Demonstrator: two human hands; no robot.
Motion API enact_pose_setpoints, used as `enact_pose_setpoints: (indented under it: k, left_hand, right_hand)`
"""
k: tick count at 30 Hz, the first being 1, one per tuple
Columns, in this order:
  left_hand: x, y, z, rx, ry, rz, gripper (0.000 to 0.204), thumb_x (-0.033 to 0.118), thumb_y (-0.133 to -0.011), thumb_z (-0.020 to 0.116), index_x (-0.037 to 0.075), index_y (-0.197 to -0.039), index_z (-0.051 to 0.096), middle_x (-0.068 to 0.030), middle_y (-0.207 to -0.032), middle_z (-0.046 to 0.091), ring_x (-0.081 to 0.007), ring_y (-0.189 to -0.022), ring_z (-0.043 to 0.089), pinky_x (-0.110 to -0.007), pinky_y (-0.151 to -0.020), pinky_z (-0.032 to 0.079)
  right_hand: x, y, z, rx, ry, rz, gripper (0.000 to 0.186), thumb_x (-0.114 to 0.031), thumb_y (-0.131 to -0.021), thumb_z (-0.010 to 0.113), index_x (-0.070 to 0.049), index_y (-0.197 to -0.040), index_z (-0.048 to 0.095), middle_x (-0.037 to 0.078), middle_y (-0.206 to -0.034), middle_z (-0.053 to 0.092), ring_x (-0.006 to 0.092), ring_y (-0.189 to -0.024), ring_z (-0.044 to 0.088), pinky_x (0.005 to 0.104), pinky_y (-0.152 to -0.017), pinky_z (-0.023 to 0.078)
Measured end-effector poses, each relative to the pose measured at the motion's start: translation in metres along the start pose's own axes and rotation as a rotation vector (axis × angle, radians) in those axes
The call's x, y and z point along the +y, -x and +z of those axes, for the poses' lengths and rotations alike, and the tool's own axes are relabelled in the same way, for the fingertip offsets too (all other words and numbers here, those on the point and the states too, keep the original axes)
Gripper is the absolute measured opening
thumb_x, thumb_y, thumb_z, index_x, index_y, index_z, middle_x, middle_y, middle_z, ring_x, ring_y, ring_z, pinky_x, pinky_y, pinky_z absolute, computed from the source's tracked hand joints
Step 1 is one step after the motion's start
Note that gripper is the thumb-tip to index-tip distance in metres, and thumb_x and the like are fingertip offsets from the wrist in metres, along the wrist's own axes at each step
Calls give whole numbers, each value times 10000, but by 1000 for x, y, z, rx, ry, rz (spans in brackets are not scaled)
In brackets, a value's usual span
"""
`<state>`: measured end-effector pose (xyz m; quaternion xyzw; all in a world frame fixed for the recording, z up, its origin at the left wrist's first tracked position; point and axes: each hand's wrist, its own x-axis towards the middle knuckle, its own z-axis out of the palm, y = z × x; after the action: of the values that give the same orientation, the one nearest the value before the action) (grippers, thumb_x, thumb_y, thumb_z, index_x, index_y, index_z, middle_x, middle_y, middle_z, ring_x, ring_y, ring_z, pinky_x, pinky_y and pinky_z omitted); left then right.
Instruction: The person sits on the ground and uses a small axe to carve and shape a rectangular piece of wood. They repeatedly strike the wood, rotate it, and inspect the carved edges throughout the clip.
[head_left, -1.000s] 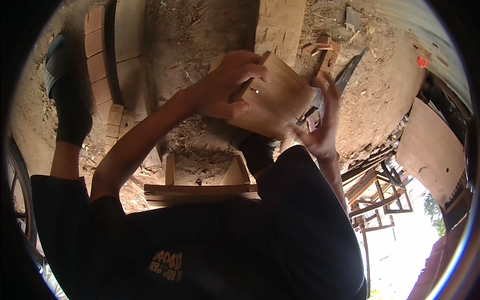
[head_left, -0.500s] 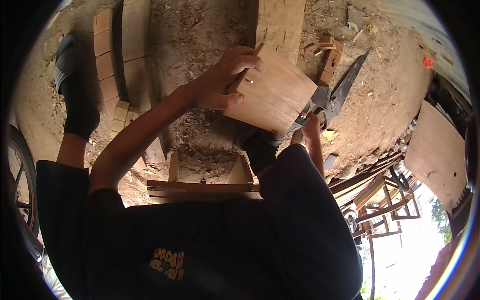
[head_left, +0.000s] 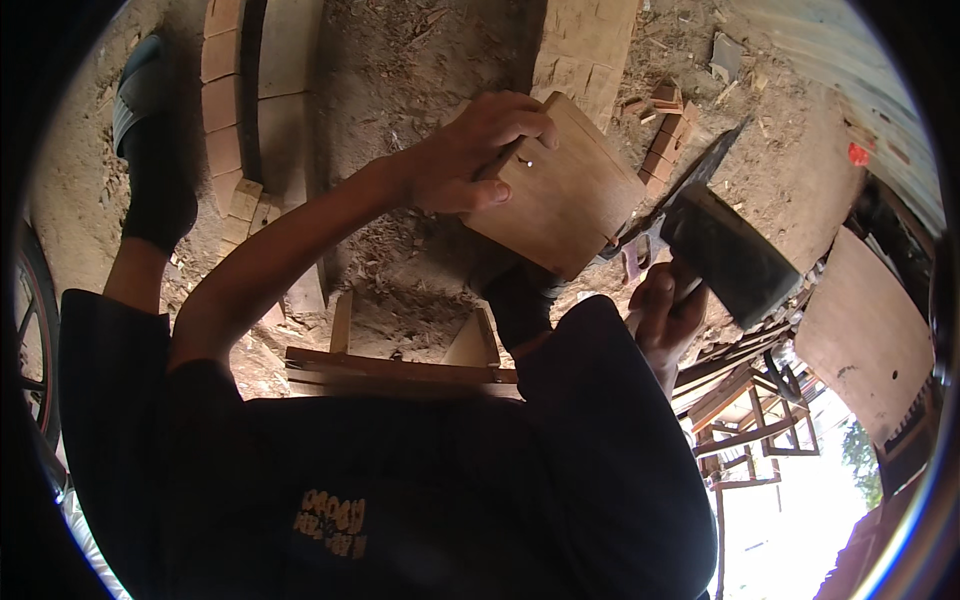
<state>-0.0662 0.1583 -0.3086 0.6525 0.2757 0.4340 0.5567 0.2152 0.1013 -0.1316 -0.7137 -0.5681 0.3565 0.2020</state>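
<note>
My left hand point(head_left: 468, 165) grips the top edge of a flat, light-brown wooden board point(head_left: 565, 195) and holds it tilted above the dirt floor. A small nail or pin shows near my thumb. My right hand point(head_left: 665, 312) is closed around the handle of a hatchet point(head_left: 725, 252) with a broad dark blade. The hatchet sits just right of the board's lower corner, a little apart from it. My dark-sleeved arms and torso fill the lower half of the view.
Wooden planks point(head_left: 240, 120) lie on the dirt at upper left and a wide board point(head_left: 590, 40) at the top. Small wood offcuts point(head_left: 662, 130) and shavings are scattered about. A low wooden frame point(head_left: 390, 365) stands below the board. A plywood sheet point(head_left: 870, 330) is at right.
My right hand has drawn the hatchet away from the board's right edge, down and to the right. My left hand keeps hold of the board, which now sits more tilted.
</note>
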Motion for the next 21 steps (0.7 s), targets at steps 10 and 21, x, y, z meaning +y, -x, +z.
enact_pose_setpoints:
  k: [10,21]
  left_hand:
    - [-5,1,4,-23,-31,85,671,377,-759,595,79,-1345,461,-183,-1349,410,-369,-1310,354,-483,-1103,289]
    - [1,-1,3,-4,-55,74,611,353,-768,595,85,-1303,478,-150,-1273,447,-344,-1259,390,-463,-1091,294]
  right_hand:
    - [-28,-14,34,-343,177,-431,294,-31,-885,699,25,-1161,614,236,-1078,665,393,-959,670,440,-783,534]
    - [-37,-9,45,-359,197,-408,342,-25,-887,696,32,-1210,600,249,-1075,685,403,-914,712,409,-741,573]
